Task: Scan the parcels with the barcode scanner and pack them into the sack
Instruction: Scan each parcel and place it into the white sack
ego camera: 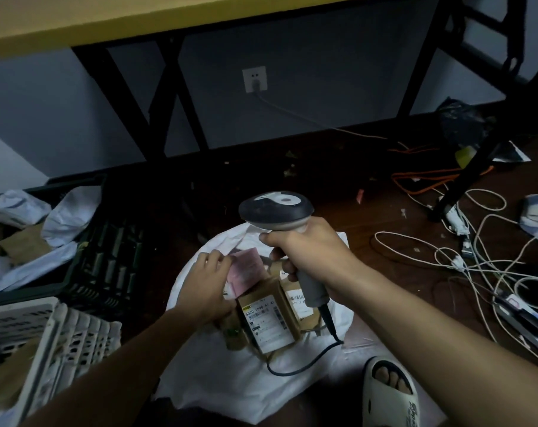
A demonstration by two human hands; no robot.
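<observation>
A white sack [230,377] lies open on the floor in the middle. Inside it sit several brown cardboard parcels [269,318] with white barcode labels. My left hand [207,285] holds a pink parcel [246,274] inside the sack mouth, next to the brown ones. My right hand [311,248] grips the handle of a grey barcode scanner [275,211], held upright above the sack, head pointing away. Its black cable [304,365] curls down over the sack.
A dark green crate [107,260] with white bags and brown parcels stands at the left. A white plastic basket [55,340] is at the lower left. Tangled white and orange cables [477,254] cover the floor at right. A slippered foot [391,386] rests beside the sack. Black table legs [169,97] rise behind.
</observation>
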